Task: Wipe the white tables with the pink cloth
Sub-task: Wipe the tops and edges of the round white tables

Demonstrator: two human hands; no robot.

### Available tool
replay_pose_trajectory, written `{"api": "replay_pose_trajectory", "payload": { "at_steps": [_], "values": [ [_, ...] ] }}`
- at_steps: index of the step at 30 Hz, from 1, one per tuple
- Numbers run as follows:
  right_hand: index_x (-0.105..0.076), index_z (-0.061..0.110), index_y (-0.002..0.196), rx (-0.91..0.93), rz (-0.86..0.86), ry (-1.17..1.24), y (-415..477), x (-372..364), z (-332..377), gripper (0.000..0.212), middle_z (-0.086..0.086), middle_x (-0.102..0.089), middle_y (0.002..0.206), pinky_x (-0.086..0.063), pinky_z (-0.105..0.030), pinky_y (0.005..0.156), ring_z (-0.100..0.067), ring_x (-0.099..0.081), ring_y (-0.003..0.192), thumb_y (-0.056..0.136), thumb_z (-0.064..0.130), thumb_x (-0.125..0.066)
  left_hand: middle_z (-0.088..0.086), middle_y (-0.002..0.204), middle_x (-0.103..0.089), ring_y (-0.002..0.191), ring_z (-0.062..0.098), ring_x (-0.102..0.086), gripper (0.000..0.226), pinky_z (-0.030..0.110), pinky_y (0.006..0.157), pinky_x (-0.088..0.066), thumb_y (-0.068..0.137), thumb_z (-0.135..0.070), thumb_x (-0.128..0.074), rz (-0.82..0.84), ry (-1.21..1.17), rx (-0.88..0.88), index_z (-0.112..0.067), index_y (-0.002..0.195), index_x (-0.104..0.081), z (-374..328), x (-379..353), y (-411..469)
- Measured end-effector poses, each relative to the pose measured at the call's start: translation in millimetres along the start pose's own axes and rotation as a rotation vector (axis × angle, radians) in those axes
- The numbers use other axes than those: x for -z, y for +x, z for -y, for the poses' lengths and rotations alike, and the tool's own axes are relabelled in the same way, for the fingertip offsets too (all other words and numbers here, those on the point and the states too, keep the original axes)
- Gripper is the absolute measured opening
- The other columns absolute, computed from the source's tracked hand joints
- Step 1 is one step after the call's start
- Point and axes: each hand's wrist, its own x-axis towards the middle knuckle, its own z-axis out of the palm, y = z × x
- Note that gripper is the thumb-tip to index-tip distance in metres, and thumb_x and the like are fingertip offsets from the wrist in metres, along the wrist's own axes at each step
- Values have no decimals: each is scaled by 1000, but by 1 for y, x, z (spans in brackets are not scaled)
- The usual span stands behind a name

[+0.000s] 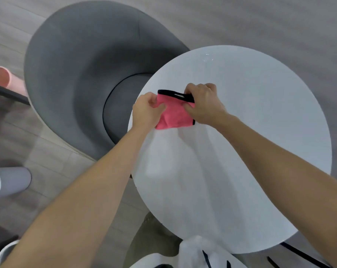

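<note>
— Where are we holding the pink cloth (174, 116)?
— We are holding it folded, with black trim along its far edge, over the left part of the round white bench (260, 142), near the rim. We cannot tell whether it is touching the top.
— And our hands?
— Our left hand (145, 113) is pinching the cloth's left edge and our right hand (204, 105) is gripping its right corner, fingers curled. A grey armchair (76, 74) is standing just beside the bench on the grey plank floor (47, 151).
</note>
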Motion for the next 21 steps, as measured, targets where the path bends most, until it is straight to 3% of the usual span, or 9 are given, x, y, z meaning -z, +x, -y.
{"api": "replay_pose_trajectory", "payload": {
  "at_steps": [2, 5, 6, 8, 11, 13, 15, 17, 21],
  "values": [
    [-60, 18, 117, 40, -8, 7, -29, 6, -2, 27, -4, -61, 92, -37, -34, 92, -28, -46, 104, 92, 22, -65, -5, 92, -75, 89, 16, -72, 12, 32, 78, -58, 83, -19, -77, 59, -41, -48, -20, 91, -69, 2, 10, -29],
    [-64, 17, 111, 160, 120, -68, -68, 8, -3, 18, -2, -63, 91, -40, -40, 109, -27, -55, 91, 94, 21, -66, 0, 90, -73, 85, 18, -69, 14, 31, 77, -55, 88, -17, -77, 178, 14, -165, -14, 95, -65, 12, 21, -75],
    [-66, 16, 107, 185, 184, -76, -80, 8, -3, 12, -1, -62, 92, -40, -37, 108, -27, -57, 90, 96, 19, -66, -2, 90, -73, 86, 17, -69, 13, 30, 76, -55, 90, -19, -76, 226, 33, -194, -15, 95, -65, 16, 23, -89],
    [-70, 18, 109, 156, 296, -50, -99, 9, -2, 13, 0, -66, 101, -48, -36, 92, -26, -61, 95, 98, 16, -62, -9, 93, -74, 91, 10, -71, 10, 23, 79, -55, 95, -24, -74, 293, 60, -227, -21, 97, -64, 24, 23, -110],
    [-69, 26, 111, 88, 362, -40, -104, 12, 2, 22, 1, -72, 103, -58, -46, 83, -28, -67, 94, 100, 15, -54, -9, 96, -75, 94, 9, -72, 11, 21, 75, -52, 100, -34, -70, 286, 64, -191, -24, 100, -64, 29, 17, -116],
    [-70, 25, 113, 96, 282, -38, -80, 14, 8, 27, -1, -72, 105, -57, -49, 87, -30, -66, 96, 100, 14, -50, -8, 92, -75, 88, 11, -71, 13, 26, 74, -51, 101, -37, -69, 181, 61, -128, -24, 103, -66, 23, 12, -103],
    [-71, 22, 129, 90, 111, 7, -45, 16, 17, 33, -5, -70, 126, -53, -47, 100, -33, -66, 111, 104, 14, -52, -10, 89, -74, 86, 10, -70, 15, 18, 71, -47, 102, -34, -67, 25, 23, -33, -21, 109, -69, 14, 10, -80],
    [-60, 17, 150, 47, -18, 9, -17, 17, 21, 43, -7, -61, 149, -47, -45, 111, -35, -63, 126, 106, 16, -56, -12, 93, -73, 91, 10, -70, 20, 14, 68, -45, 101, -29, -64, -57, 19, 74, -22, 119, -67, 8, 12, -58],
    [-61, 12, 147, 42, -4, -77, -23, -8, 11, 44, -10, -61, 147, -44, -44, 112, -37, -60, 129, 104, 16, -57, 2, 141, -63, 129, 25, -60, 60, 42, 102, -53, 95, -34, -75, 5, 296, 76, -21, 149, -51, 20, 14, -43]
  ]
}}
